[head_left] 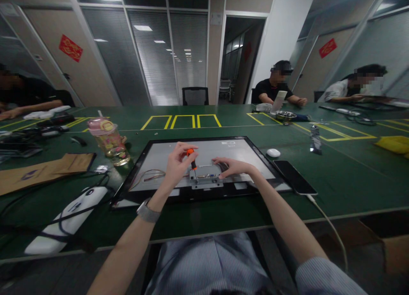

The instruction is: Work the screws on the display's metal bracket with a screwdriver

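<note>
A large flat display panel [153,155] with a black frame lies on the green table, its grey metal back facing up. My left hand [177,160] grips an orange and black screwdriver [192,158], held nearly upright with its tip down at a metal bracket [207,185] near the panel's close edge. The bracket carries a row of connector ports. My right hand [234,167] rests at the right of the bracket, fingers apart and curved around its far and near sides. Thin wires [145,175] run from the bracket's left across the panel.
Left of the panel are a pink-lidded bottle [110,141], a brown paper bag [47,171] and a white power strip [68,218] with black cables. To the right lie a phone [295,177] on a charging cable and a white earbud case [273,152]. Other people sit around the table.
</note>
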A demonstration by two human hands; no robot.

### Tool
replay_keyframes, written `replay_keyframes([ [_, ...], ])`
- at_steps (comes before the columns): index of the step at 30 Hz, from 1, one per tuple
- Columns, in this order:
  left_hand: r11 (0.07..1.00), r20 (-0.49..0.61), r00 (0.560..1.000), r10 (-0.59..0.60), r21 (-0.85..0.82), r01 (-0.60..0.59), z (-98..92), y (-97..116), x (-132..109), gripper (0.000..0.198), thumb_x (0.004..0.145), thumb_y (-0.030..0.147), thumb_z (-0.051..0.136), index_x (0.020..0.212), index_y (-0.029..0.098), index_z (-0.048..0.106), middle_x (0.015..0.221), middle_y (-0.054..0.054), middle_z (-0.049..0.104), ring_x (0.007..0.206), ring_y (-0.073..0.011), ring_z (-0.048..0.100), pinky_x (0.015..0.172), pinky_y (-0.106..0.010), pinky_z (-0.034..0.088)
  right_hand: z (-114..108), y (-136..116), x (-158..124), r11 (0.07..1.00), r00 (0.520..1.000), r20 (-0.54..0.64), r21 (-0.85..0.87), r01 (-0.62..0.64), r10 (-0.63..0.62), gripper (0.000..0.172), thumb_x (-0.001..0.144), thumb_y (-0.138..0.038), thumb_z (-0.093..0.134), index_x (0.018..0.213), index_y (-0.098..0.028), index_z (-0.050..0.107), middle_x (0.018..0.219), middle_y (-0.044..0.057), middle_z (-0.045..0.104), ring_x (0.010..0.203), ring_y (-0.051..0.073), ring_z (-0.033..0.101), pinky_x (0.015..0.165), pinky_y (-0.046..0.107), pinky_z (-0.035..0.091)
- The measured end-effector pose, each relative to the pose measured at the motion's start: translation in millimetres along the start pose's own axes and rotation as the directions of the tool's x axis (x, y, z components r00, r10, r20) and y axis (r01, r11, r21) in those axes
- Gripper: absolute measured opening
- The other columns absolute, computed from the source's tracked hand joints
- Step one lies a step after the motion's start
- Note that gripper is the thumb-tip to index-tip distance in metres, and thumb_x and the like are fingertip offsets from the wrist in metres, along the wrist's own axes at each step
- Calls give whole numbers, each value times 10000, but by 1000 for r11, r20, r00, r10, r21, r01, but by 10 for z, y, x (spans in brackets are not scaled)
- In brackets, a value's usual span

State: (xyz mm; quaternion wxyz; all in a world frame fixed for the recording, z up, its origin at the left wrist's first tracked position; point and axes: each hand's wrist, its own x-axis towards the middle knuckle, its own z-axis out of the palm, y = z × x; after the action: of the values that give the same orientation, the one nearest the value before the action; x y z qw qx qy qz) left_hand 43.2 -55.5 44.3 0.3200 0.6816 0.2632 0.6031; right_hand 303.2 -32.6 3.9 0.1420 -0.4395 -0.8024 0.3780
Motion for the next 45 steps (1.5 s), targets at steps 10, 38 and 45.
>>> replay_keyframes([
  [10,1000,-42,999,-6,16,6,9,-18,-21,178,797,270,648,952,212,713,908,-42,613,834,-142,600,738,-246,498,3,56,14,1000,1000,4,10,14,-14,757,611,-558,767,1261,-248,535,1505,55,334,1370,295,311,1137,416,247],
  [38,995,54,997,63,68,-67,-9,5,-37,240,869,299,545,1037,200,685,981,-62,638,908,-161,606,813,-279,478,-4,4,0,1000,1000,0,2,-20,20,755,611,-542,771,1260,-234,537,1501,71,341,1373,308,301,1138,428,238],
  [45,980,22,996,91,177,-93,-3,11,-54,224,855,295,575,1027,200,685,867,-36,640,792,-144,595,765,-281,472,9,24,10,1000,1000,4,10,21,-21,743,627,-550,757,1252,-215,535,1504,84,331,1367,292,314,1137,407,246],
])
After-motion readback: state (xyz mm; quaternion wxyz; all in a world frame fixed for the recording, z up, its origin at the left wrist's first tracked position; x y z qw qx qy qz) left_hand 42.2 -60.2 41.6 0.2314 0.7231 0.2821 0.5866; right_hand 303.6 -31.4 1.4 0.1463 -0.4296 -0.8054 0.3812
